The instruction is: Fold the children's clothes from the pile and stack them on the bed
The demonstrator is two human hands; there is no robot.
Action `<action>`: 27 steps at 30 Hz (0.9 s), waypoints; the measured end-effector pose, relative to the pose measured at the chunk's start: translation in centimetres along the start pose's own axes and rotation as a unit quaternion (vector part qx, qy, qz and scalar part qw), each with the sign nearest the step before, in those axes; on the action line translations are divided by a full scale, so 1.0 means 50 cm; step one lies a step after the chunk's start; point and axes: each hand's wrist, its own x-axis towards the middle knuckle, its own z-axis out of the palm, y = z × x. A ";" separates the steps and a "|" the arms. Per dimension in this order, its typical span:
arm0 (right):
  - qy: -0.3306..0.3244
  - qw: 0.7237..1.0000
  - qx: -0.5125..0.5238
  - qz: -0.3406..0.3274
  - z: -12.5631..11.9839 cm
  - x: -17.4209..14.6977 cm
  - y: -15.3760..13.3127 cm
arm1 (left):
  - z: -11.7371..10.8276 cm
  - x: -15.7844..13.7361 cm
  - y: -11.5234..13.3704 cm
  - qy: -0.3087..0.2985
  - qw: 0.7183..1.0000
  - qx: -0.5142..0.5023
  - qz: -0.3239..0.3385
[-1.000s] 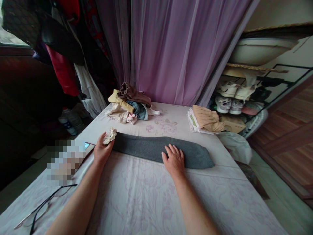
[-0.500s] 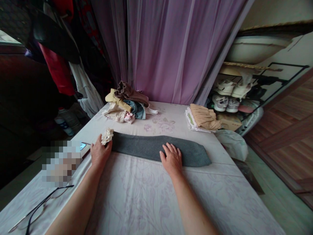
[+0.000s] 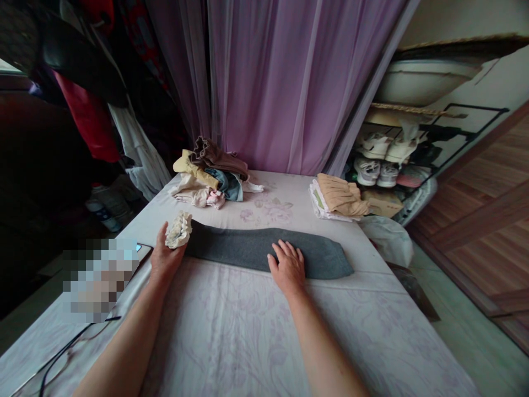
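Observation:
A pair of dark grey trousers (image 3: pixel 235 247), folded into a long strip, lies crosswise on the table. The gathered cream waistband (image 3: pixel 179 230) forms its left end and tilts up toward me. Around that end curls my left hand (image 3: pixel 165 256), thumb on the left side and the other fingers partly hidden behind and under the cloth. My right hand (image 3: pixel 288 267) rests flat on the wider right part of the trousers, palm down, with its fingers stretched out and slightly apart.
A loose heap of clothes (image 3: pixel 212 176) lies at the back left of the table (image 3: pixel 231 336), a folded stack (image 3: pixel 336 197) at the back right. A phone (image 3: pixel 142 252), partly blurred out, and eyeglasses (image 3: pixel 61 353) lie at the left edge. Shoes (image 3: pixel 374 171) stand on a rack at right.
My left hand has raised and turned the waistband end, so more of its ruffled cream opening faces me. The right hand stays flat on the cloth. The view has shifted slightly.

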 end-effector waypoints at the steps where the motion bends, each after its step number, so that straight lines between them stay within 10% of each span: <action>1: 0.001 1.000 0.001 -0.001 0.000 0.000 0.000 | 0.004 0.001 0.002 -0.003 1.000 -0.028 -0.012; 15: 0.014 1.000 0.006 -0.021 0.002 -0.010 0.004 | 0.083 0.013 0.075 0.006 0.927 -0.341 -0.155; 27: 0.011 1.000 0.018 -0.020 0.003 -0.010 0.007 | 0.084 -0.005 0.050 -0.014 0.874 -0.353 -0.333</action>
